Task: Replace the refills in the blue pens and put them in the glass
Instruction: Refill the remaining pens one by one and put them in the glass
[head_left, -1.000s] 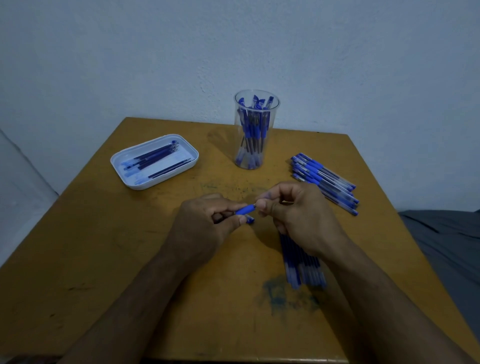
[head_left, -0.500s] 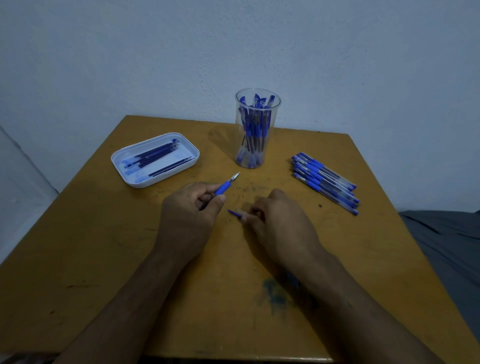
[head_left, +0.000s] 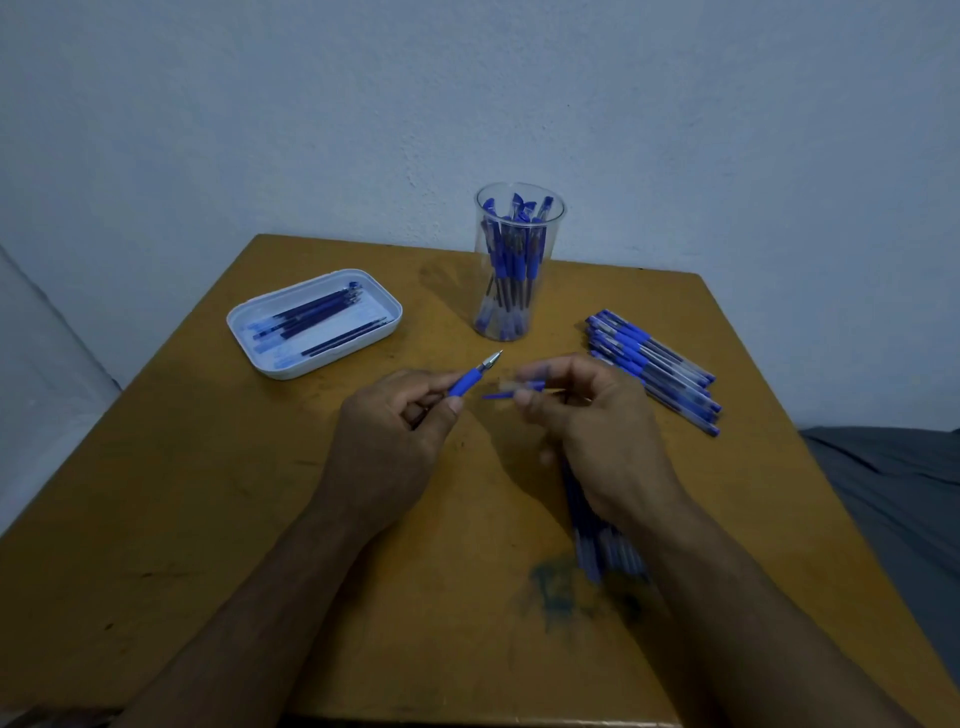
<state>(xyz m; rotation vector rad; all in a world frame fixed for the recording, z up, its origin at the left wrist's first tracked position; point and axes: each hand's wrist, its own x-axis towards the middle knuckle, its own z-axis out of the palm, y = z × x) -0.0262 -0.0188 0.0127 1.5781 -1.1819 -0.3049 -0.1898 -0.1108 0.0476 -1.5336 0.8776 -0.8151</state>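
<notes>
My left hand (head_left: 395, 431) pinches the blue grip section of a pen (head_left: 470, 379), its metal tip pointing up and right. Just to its right, my right hand (head_left: 592, 426) holds a clear pen barrel (head_left: 524, 385) with a thin blue refill (head_left: 496, 396) sticking out to the left. The image is blurred there. A tall clear glass (head_left: 517, 260) with several blue pens stands at the table's back. A row of blue pens (head_left: 654, 369) lies to the right of the glass. More pens (head_left: 597, 540) lie under my right wrist, partly hidden.
A white tray (head_left: 311, 322) with several dark blue refills sits at the back left of the yellow-brown wooden table (head_left: 208, 519). A dark ink stain (head_left: 556, 587) marks the table near the front. A wall stands right behind the table.
The pen came apart: my left hand drew the grip section to the left. My right hand then lifted from the table with the barrel and refill.
</notes>
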